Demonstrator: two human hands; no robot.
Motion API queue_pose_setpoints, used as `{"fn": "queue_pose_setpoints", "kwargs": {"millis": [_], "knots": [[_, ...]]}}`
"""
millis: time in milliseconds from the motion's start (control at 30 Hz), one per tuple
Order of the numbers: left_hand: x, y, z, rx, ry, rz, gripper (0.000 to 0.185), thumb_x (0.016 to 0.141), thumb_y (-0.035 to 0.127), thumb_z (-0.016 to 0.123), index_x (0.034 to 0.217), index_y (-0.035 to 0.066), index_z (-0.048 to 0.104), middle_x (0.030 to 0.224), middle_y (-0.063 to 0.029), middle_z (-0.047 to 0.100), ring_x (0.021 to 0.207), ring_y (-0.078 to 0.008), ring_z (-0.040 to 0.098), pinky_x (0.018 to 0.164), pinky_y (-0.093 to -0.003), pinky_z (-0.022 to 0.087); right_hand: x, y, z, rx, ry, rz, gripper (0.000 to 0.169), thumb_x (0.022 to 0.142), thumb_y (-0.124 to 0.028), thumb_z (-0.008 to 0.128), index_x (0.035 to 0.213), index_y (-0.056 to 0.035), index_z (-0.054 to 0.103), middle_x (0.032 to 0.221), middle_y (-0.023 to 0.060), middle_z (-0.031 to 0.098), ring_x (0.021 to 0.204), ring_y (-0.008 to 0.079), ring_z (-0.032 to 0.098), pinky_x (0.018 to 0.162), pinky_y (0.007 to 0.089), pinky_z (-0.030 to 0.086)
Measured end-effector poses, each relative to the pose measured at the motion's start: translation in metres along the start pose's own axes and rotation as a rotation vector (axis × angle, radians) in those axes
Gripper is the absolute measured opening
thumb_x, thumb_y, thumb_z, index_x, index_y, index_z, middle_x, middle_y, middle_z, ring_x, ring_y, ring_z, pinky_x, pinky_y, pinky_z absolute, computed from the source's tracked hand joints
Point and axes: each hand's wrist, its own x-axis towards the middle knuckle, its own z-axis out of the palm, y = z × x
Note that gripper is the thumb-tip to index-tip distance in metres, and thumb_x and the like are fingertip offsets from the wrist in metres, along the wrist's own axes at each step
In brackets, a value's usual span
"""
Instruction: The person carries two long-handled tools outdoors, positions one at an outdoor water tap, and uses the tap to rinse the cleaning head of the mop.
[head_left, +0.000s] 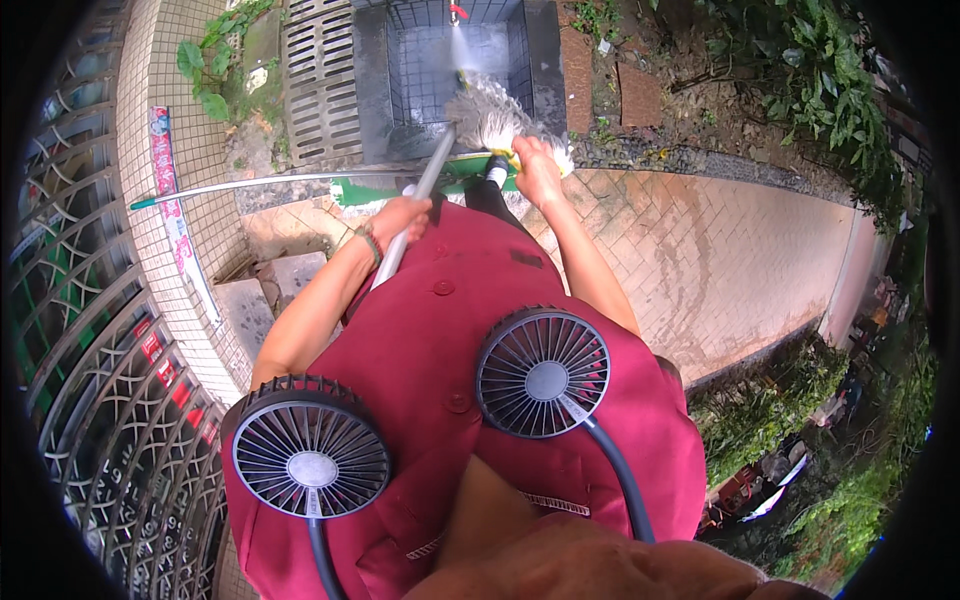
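My left hand (401, 223) is closed around a pale metal pole (430, 174) that slants up toward the sink. My right hand (537, 171) grips the yellow-edged side of a wet, grey-white mop head (491, 120). Its strands hang over the front rim of a dark tiled basin (412, 82). Water sprays down from a tap with a red handle (455, 12), close to the far end of the mop head. Whether the pole joins this mop head cannot be made out. Below my hands lies a green flat mop head (360, 190) with white fringe, partly hidden.
A thin pole with a teal end (225, 190) reaches left to a tiled ledge (202, 135). A slotted drain grate (319, 82) lies left of the basin. Brick paving (697, 255) spreads to the right, by plants (810, 67). Two neck-fan heads (546, 381) hang at my chest.
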Motion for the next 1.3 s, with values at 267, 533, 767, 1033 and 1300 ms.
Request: {"fn": "queue_pose_setpoints", "kwargs": {"millis": [267, 533, 767, 1033, 1300], "knots": [[-0.02, -0.003, 0.007, 0.013, 0.005, -0.084, 0.011, 0.088, 0.013, 0.048, 0.092, 0.003, 0.048, 0.057, 0.0025, 0.042, 0.041, -0.0048, 0.036, 0.032, -0.0186, 0.031, -0.032, -0.022, 0.003, 0.049, 0.016, 0.066, 0.031, 0.061, 0.007, 0.05, 0.087, -0.0097, 0.049, 0.088, 0.009, 0.05, 0.086, 0.0328, 0.047, 0.071, 0.0403, 0.041], [-0.015, 0.004, 0.015, -0.026, 0.014, -0.118, 0.011, 0.086, 0.012, 0.049, 0.091, 0.002, 0.05, 0.058, 0.0022, 0.043, 0.041, -0.0054, 0.038, 0.032, -0.0195, 0.031, -0.023, -0.012, -0.002, 0.059, 0.092, 0.084, 0.028, 0.061, 0.006, 0.051, 0.084, -0.01, 0.05, 0.084, 0.0083, 0.051, 0.086, 0.0321, 0.047, 0.072, 0.0407, 0.043], [-0.016, 0.015, 0.012, 0.017, 0.042, -0.122, 0.012, 0.084, 0.014, 0.053, 0.088, 0.004, 0.052, 0.056, 0.0024, 0.046, 0.041, -0.005, 0.039, 0.032, -0.0193, 0.03, -0.017, -0.017, -0.002, 0.055, 0.09, 0.034, 0.025, 0.062, 0.006, 0.051, 0.082, -0.0092, 0.047, 0.083, 0.009, 0.05, 0.084, 0.032, 0.047, 0.07, 0.0397, 0.041], [-0.012, 0.01, 0.002, -0.058, 0.005, -0.13, 0.011, 0.083, 0.012, 0.052, 0.087, 0.002, 0.051, 0.059, 0.0014, 0.047, 0.042, -0.005, 0.039, 0.032, -0.0193, 0.031, -0.018, -0.033, 0.003, 0.06, -0.008, 0.027, 0.031, 0.058, 0.007, 0.052, 0.084, -0.0081, 0.048, 0.087, 0.0093, 0.049, 0.089, 0.0329, 0.046, 0.073, 0.0412, 0.043], [-0.008, 0.008, -0.003, -0.069, -0.029, -0.115, 0.009, 0.082, 0.01, 0.053, 0.081, 0.003, 0.049, 0.062, 0.0003, 0.048, 0.045, -0.0048, 0.041, 0.034, -0.0183, 0.033, -0.02, -0.032, 0.008, 0.073, 0.017, -0.006, 0.028, 0.06, 0.004, 0.053, 0.084, -0.0081, 0.045, 0.086, 0.0092, 0.047, 0.085, 0.0325, 0.044, 0.069, 0.0413, 0.04]]}}
